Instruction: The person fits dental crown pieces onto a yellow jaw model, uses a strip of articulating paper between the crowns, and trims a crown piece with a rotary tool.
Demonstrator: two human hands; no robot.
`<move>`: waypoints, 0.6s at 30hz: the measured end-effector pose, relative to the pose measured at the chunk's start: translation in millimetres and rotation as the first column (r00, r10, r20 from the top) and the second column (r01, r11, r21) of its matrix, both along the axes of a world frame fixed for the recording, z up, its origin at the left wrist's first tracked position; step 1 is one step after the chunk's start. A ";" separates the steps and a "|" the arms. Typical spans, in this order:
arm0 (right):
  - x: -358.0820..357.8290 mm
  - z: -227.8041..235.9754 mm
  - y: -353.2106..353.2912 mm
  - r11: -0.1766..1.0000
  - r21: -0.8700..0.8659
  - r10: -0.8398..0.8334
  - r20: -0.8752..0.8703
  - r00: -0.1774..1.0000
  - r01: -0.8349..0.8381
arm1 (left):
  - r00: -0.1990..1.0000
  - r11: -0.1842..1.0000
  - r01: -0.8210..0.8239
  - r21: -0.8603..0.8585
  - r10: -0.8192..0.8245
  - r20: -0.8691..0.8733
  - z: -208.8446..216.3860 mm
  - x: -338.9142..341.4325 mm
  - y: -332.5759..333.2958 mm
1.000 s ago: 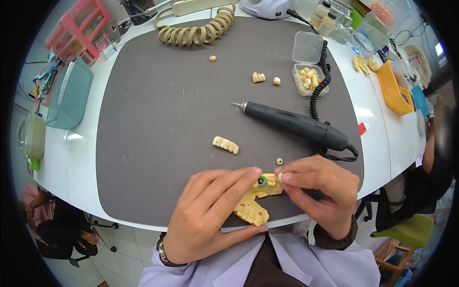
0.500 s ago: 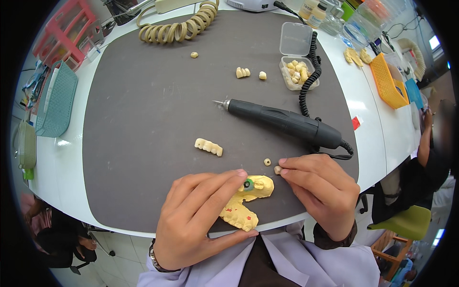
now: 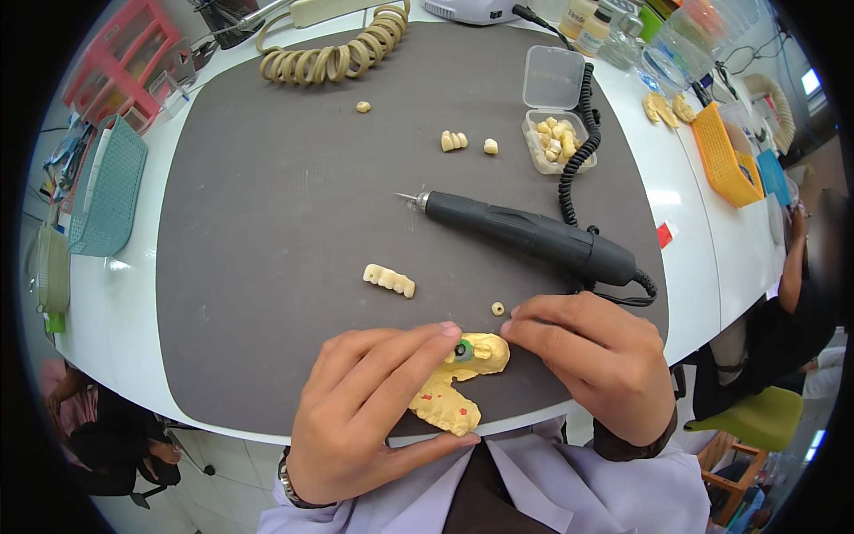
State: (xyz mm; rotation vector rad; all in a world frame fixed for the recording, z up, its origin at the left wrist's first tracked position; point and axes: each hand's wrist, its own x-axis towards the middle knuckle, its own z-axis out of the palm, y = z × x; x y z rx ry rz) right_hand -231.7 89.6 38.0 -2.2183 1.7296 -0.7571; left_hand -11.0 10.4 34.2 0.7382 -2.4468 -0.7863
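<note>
A yellow plaster dental model [image 3: 447,410] with red marks and a green-ringed dark hole sits at the near edge of the mat. My left hand [image 3: 363,400] grips it, fingers along its far side and thumb at its near end. Fingertips of my right hand [image 3: 594,360] are pinched just off the model's right end. The small tooth crown seen in them half a second ago is hidden now. Just beyond those fingertips lies another small crown with a hole [image 3: 498,309]. A bridge of joined teeth [image 3: 389,280] rests farther left.
Across the mat [image 3: 258,205] lies a black dental handpiece [image 3: 525,233] with a thin bur and coiled cord. Behind it are an open clear box of teeth [image 3: 555,142], a short bridge [image 3: 454,141] and loose crowns. Baskets and bottles line the table's sides.
My right hand has moved a little left, bringing its pinched fingertips closer to the model. The crown between them has gone out of sight. My left hand keeps its grip on the model.
</note>
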 end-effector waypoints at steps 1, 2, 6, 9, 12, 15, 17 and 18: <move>0.0 -0.6 -1.2 1.000 0.000 -0.018 0.005 1.000 0.018 | 1.000 1.000 -0.001 0.005 0.001 0.001 0.4 -0.4 0.0; 1.4 -1.7 -0.8 0.999 0.005 -0.040 0.013 0.999 0.040 | 1.000 1.000 -0.002 0.007 0.002 0.003 0.5 -0.2 0.2; 3.7 -1.4 0.2 0.997 0.022 -0.074 0.027 0.997 0.074 | 1.000 1.000 -0.008 0.010 0.008 0.010 -0.7 0.7 0.8; 2.9 -1.1 1.3 0.999 0.017 -0.036 0.027 0.999 0.035 | 1.000 1.000 -0.009 0.013 0.009 0.009 0.2 0.6 0.9; 4.6 -2.5 0.2 0.998 -0.012 -0.056 0.032 0.998 0.057 | 1.000 1.000 -0.007 0.015 0.007 0.008 1.0 -0.1 0.7; 7.1 -1.8 0.0 0.992 -0.061 -0.108 0.094 0.990 0.114 | 1.000 1.000 -0.005 0.018 0.005 0.003 0.7 -0.2 0.0; 7.9 -1.0 -1.4 0.993 -0.034 -0.107 0.073 0.992 0.109 | 1.000 1.000 -0.003 0.021 0.003 0.001 1.0 0.0 -0.4; 8.5 -0.7 -1.8 0.994 -0.021 -0.108 0.064 0.992 0.110 | 1.000 1.000 -0.002 0.023 0.002 0.001 1.5 0.1 -0.6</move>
